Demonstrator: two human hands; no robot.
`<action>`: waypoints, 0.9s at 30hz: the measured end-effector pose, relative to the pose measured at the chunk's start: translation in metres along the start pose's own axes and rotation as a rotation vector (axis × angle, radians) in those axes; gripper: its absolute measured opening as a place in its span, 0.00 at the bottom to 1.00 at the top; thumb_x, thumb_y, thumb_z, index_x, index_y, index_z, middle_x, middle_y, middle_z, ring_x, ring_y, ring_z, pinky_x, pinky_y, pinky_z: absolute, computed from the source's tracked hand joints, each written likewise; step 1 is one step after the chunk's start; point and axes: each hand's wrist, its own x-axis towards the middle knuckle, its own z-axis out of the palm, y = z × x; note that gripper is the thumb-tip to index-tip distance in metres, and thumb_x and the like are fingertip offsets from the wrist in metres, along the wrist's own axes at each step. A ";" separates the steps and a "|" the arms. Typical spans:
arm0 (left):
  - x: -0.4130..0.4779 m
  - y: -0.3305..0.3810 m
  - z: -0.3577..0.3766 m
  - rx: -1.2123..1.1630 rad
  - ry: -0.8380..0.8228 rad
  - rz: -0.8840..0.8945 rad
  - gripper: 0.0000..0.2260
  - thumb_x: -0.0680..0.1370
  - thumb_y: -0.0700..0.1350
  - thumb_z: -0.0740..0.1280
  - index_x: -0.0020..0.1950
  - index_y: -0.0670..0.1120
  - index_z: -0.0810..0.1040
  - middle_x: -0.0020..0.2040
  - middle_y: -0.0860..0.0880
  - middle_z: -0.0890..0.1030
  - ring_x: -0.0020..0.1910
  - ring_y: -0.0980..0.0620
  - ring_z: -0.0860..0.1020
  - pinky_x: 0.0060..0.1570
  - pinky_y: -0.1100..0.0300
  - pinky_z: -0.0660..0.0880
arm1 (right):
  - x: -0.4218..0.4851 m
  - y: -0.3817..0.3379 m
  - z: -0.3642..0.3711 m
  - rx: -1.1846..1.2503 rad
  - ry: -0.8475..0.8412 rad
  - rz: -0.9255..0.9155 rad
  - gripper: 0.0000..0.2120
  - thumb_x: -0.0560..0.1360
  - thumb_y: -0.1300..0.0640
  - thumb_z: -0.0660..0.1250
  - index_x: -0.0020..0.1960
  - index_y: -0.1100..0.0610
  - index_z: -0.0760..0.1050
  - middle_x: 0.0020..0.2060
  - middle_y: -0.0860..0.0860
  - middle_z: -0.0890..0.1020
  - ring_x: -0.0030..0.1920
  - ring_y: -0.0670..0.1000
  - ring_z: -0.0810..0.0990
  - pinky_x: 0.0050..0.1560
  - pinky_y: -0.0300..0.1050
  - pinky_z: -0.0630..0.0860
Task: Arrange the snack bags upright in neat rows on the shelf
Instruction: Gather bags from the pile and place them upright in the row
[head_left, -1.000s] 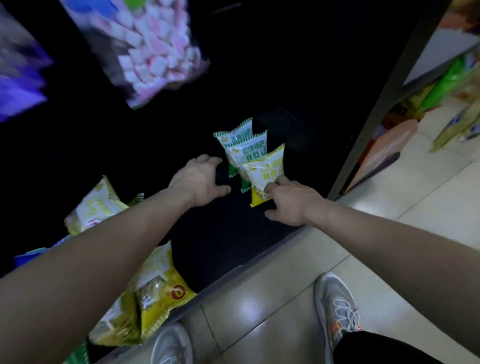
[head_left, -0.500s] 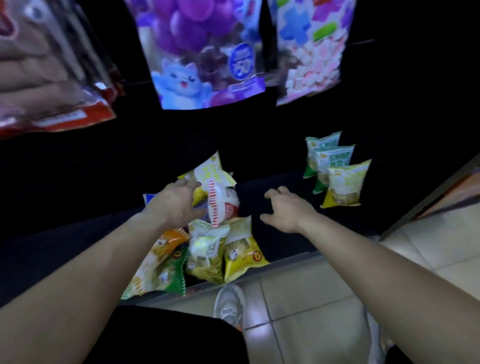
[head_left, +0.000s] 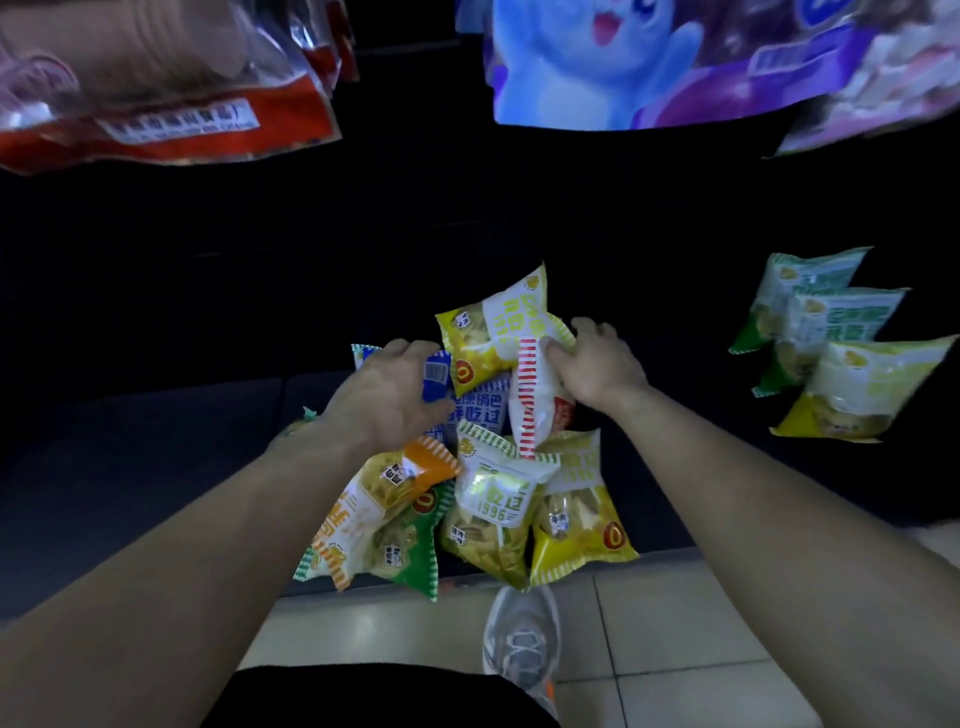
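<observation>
A loose heap of small snack bags lies on the dark bottom shelf (head_left: 156, 467), among them a yellow bag (head_left: 488, 332), a blue bag (head_left: 475, 408), an orange bag (head_left: 374, 499) and a green-white bag (head_left: 493, 493). My right hand (head_left: 597, 364) grips a red-and-white striped bag (head_left: 535, 410) at the top of the heap. My left hand (head_left: 389, 395) rests palm down on the blue bag with its fingers spread. At the right, three bags (head_left: 826, 338) stand upright in a short row, two green and one yellow.
Large hanging bags fill the top: a red one (head_left: 166, 119) at the left, a blue-purple cartoon one (head_left: 649, 67) at the right. The shelf's front edge meets a tiled floor (head_left: 675, 649), where my grey shoe (head_left: 522, 644) stands.
My view has swung left from the upright row to the heap. Both hands left the row; my right hand has closed on the red-and-white striped bag, my left rests on the pile.
</observation>
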 end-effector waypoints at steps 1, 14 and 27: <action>0.002 -0.002 0.002 -0.013 0.008 0.000 0.34 0.75 0.58 0.69 0.77 0.51 0.60 0.72 0.48 0.67 0.70 0.46 0.67 0.64 0.51 0.70 | 0.008 -0.002 0.002 0.058 -0.038 0.031 0.35 0.76 0.32 0.56 0.73 0.54 0.64 0.66 0.58 0.72 0.64 0.61 0.73 0.62 0.56 0.72; 0.010 -0.008 0.003 -0.111 0.014 -0.003 0.32 0.77 0.56 0.67 0.77 0.51 0.60 0.71 0.50 0.67 0.70 0.47 0.66 0.66 0.51 0.68 | 0.043 -0.036 0.017 0.251 -0.041 0.092 0.27 0.69 0.40 0.72 0.59 0.57 0.75 0.55 0.55 0.80 0.51 0.57 0.81 0.52 0.54 0.80; 0.012 -0.002 -0.017 -0.190 0.144 -0.039 0.31 0.75 0.55 0.70 0.75 0.50 0.63 0.69 0.47 0.69 0.67 0.45 0.70 0.63 0.48 0.71 | 0.020 -0.051 -0.041 0.279 0.219 -0.242 0.31 0.64 0.51 0.80 0.65 0.50 0.76 0.52 0.46 0.82 0.48 0.45 0.80 0.49 0.36 0.72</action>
